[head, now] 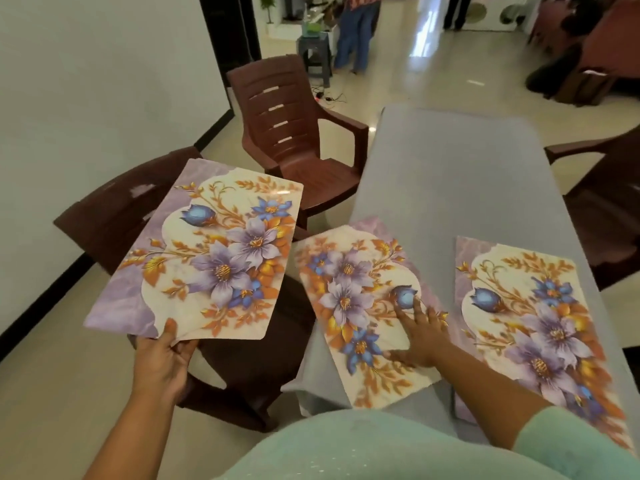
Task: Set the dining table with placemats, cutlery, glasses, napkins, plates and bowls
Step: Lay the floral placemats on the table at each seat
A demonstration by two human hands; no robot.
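Note:
Three floral placemats with purple and blue flowers are in view. My left hand (166, 355) grips the near edge of one placemat (204, 251) and holds it in the air over a brown chair, left of the table. A second placemat (356, 306) lies at the near left corner of the grey table (450, 181); my right hand (420, 332) presses flat on it with spread fingers. The third placemat (533, 327) lies flat on the table to the right of it.
Brown plastic chairs stand around the table: one (114, 209) under the held placemat, one (298, 133) further back on the left, one (602, 216) on the right. People stand far back on the shiny floor beside a small stool (317, 53).

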